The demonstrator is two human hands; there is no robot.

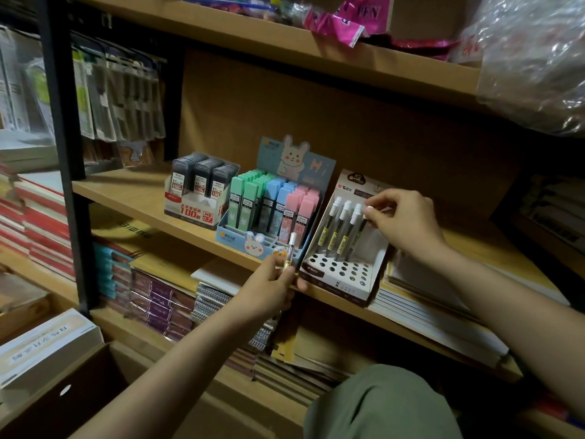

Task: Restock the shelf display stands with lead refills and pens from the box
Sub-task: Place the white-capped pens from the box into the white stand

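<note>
Low in the frame, two bare arms reach up from the bottom edge toward the middle shelf [152,198]. At the lower left sits an open brown box [79,384].

The left hand [269,289], near the middle of the frame, has its fingers curled tight around one pen [289,253]. That pen has a white cap and a clear body with a yellow label, and it points up, just in front of the shelf edge.

A bit further in and to the right, the right hand [402,223] pinches the white cap of another pen [364,223] with finger and thumb. That pen stands at the right end of the back row in the white pen stand [342,274]. I think it is being set down into its hole.

To do this well, I would keep the pen straight up, feel for the hole, and push down softly so the stand does not tip or slide. Then the left hand's pen can go in an open hole next.

The pen stand leans back a little and has many round holes in front with nothing in them, so lots of pens are left to add.

Further back and left, the bunny stand [240,245] holds green, blue and pink lead refills [275,204]. Beyond it, the dark refill cases [202,175] fill a white and red carton.
</note>
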